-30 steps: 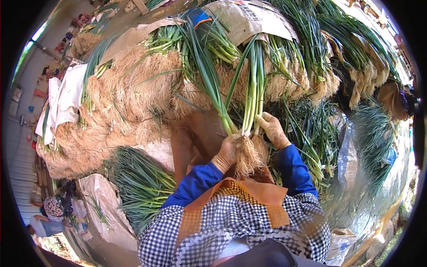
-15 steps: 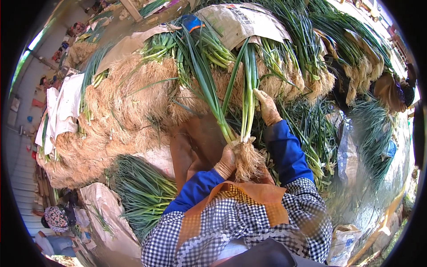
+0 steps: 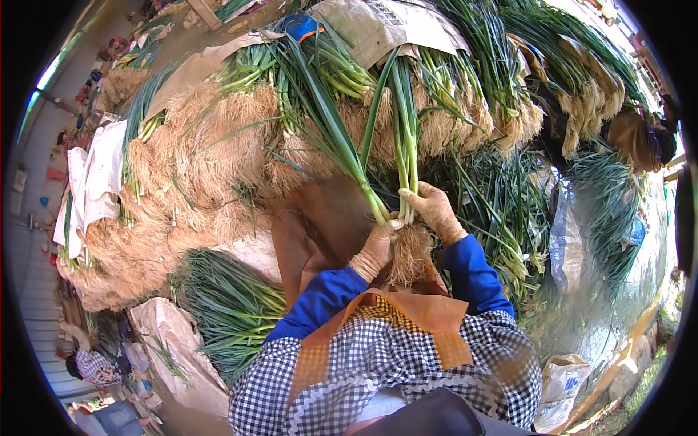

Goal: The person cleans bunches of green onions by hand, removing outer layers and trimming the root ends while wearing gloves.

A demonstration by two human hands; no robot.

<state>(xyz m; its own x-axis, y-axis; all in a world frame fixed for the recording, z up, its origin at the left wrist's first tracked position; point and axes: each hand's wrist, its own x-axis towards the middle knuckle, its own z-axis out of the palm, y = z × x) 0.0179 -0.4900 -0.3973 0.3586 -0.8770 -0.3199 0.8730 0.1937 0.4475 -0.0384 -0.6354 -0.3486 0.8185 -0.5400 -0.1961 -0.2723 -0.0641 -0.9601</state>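
Observation:
A small bunch of green onions (image 3: 408, 156) is held in front of my chest, leaves pointing away and tan roots (image 3: 411, 258) hanging toward me. My left hand (image 3: 375, 248), in a tan glove, is closed round the white bases just above the roots. My right hand (image 3: 435, 211), gloved the same, has thumb and fingers pinched on the lower stems at the bunch's right side. The leaves spread in two groups, one leaning left. Beyond them lies a big heap of green onions with matted roots (image 3: 211, 138).
A loose pile of green onions (image 3: 233, 305) lies at my left, next to a beige sack (image 3: 171, 338). More green leaves (image 3: 502, 218) lie at my right. Paper sacking (image 3: 392, 25) covers part of the far heap. A person (image 3: 98, 367) sits at the lower left.
My right hand has come down the stems toward the roots, its fingers going from stretched along the stems to pinching them. The left hand keeps its hold near the roots.

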